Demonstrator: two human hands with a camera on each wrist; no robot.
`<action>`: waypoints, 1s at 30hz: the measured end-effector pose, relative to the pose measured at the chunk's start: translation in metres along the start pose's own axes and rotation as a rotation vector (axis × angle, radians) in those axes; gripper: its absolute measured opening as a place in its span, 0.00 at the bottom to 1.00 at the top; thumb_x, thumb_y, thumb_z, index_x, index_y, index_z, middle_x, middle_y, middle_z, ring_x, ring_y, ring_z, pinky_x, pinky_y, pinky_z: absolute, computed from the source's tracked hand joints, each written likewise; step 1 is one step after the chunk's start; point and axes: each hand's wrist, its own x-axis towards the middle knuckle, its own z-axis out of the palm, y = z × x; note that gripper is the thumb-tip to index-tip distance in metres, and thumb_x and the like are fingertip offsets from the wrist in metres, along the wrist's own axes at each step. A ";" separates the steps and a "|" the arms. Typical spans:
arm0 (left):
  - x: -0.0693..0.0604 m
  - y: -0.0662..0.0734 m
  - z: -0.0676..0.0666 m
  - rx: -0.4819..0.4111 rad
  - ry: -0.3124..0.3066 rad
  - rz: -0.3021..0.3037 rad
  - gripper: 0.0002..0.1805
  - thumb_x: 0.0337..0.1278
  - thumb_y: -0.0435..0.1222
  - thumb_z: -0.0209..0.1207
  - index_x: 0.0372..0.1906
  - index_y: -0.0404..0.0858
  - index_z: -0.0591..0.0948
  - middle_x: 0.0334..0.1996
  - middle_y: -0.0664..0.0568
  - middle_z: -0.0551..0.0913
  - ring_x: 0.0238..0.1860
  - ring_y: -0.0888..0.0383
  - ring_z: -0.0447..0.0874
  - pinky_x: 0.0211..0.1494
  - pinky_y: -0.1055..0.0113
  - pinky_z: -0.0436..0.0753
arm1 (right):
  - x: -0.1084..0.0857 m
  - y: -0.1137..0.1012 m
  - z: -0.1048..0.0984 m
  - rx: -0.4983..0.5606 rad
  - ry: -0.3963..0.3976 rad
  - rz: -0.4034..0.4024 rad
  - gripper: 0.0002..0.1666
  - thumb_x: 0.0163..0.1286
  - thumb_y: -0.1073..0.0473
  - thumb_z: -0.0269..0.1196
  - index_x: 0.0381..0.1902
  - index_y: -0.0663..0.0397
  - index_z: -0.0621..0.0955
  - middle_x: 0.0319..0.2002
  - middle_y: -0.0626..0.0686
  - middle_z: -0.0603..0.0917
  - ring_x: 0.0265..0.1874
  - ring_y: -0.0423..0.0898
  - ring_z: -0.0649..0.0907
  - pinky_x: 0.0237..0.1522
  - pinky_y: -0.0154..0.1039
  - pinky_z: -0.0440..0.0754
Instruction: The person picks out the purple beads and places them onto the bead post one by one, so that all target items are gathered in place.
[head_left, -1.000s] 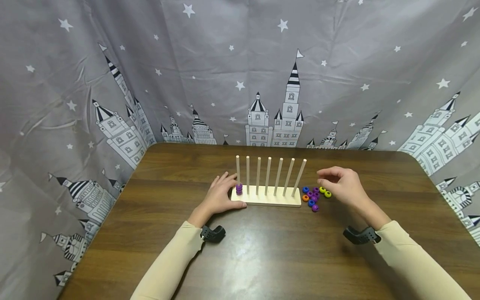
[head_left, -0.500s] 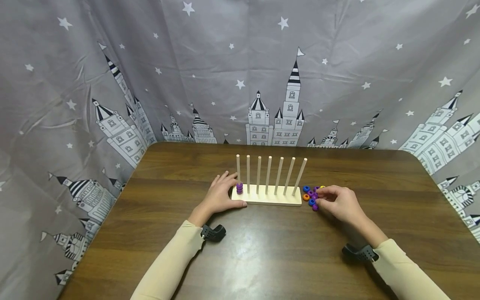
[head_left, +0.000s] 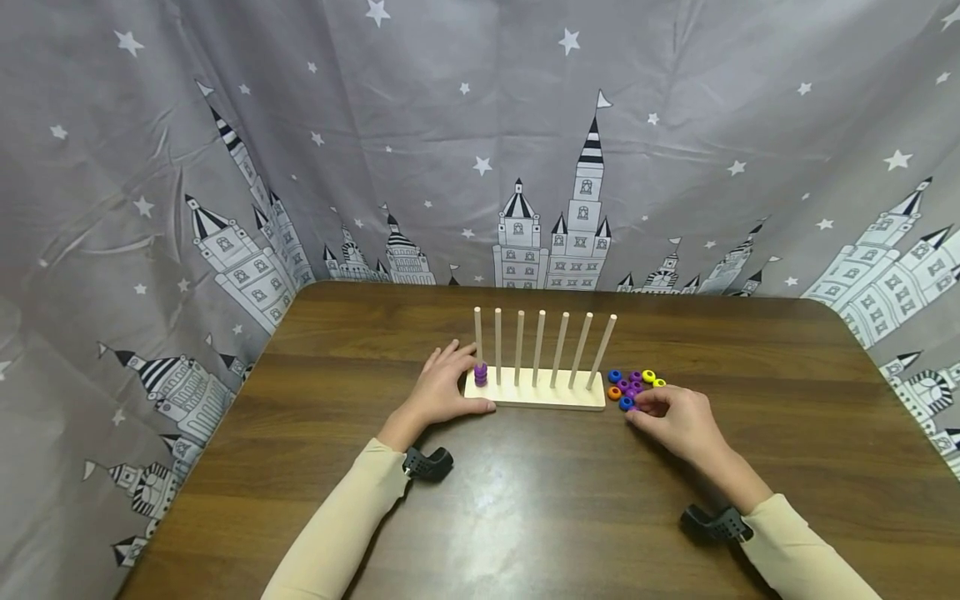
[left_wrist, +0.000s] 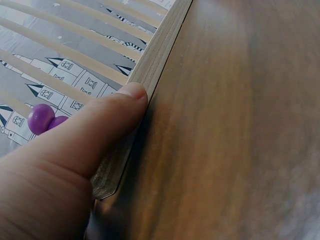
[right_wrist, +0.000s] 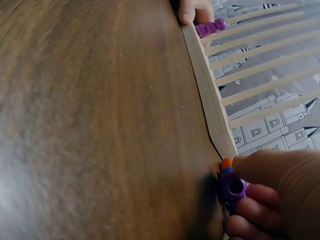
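Observation:
A pale wooden peg stand point(head_left: 536, 400) with a row of upright pegs sits on the table. Purple beads point(head_left: 481, 376) are stacked low on its leftmost peg. My left hand point(head_left: 441, 392) grips the stand's left end, thumb along the front edge and fingers spread toward the back. Beyond the right end lies a loose group of beads: blue point(head_left: 615, 377), orange point(head_left: 614, 393), yellow point(head_left: 648, 377) and purple point(head_left: 636, 377). At the near side of this group, my right hand point(head_left: 681, 423) pinches a purple bead point(right_wrist: 226, 185) between thumb and fingers; the fingers partly hide it.
The brown wooden table point(head_left: 517, 508) extends on every side of the stand. Behind it hangs a grey curtain point(head_left: 420, 108) printed with castles and stars. Black wrist cameras point(head_left: 429, 465) are strapped on both wrists.
My right hand has come down and toward me, from above the yellow beads to the nearest purple bead, and its fingers have closed there. The left hand stays on the stand.

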 end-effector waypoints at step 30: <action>0.000 -0.002 0.002 0.000 0.012 0.009 0.36 0.42 0.56 0.74 0.56 0.41 0.82 0.76 0.42 0.69 0.81 0.37 0.53 0.83 0.36 0.47 | 0.013 -0.018 -0.004 -0.273 -0.161 -0.200 0.03 0.45 0.65 0.68 0.22 0.57 0.85 0.23 0.52 0.79 0.23 0.44 0.74 0.24 0.42 0.75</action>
